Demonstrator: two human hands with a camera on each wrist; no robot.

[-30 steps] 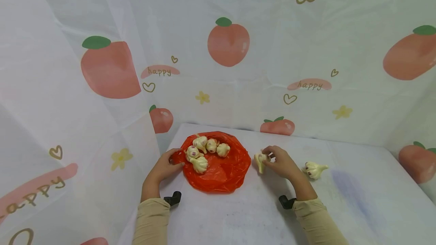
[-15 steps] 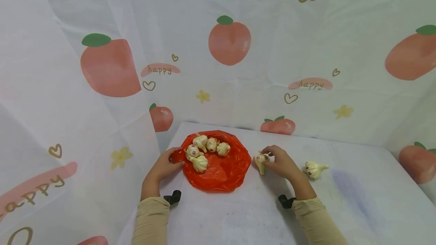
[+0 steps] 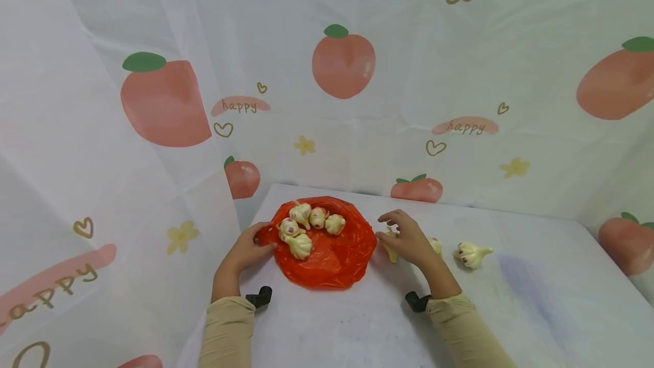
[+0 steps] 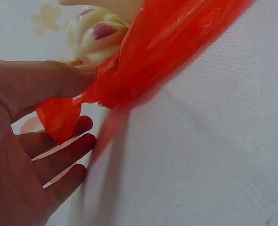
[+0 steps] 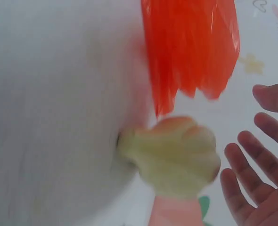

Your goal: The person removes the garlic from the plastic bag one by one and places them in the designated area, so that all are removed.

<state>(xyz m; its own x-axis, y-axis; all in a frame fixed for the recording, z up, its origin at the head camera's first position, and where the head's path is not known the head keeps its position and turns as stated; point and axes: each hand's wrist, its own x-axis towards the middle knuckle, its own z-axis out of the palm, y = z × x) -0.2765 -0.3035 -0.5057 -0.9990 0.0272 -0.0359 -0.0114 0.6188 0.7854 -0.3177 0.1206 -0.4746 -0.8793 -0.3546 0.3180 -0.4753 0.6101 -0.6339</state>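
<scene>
A red plastic bag [image 3: 327,260] lies spread with its mouth up. Several garlic bulbs [image 3: 300,247] sit in its left and back part. At its left edge my left hand [image 3: 250,249] pinches a bit of the bag under the thumb, the other fingers loosely extended, as the left wrist view shows. My right hand [image 3: 411,243] is off the bag's right side with fingers spread and nothing held. Beneath it, partly hidden in the head view, a garlic bulb [image 5: 176,157] rests on the table, apart from the fingers in the right wrist view.
Right of my right hand lie two more garlic bulbs, one partly hidden [image 3: 435,245] by the hand and one in full view [image 3: 472,255]. A white cloth-like backdrop [image 3: 357,152] with printed fruit rises behind and left of the white table [image 3: 347,328].
My right hand has let go of the garlic bulb beside the bag and shifted slightly left, fingers spreading. A bulb behind that hand has come into view. The left hand keeps its place.
</scene>
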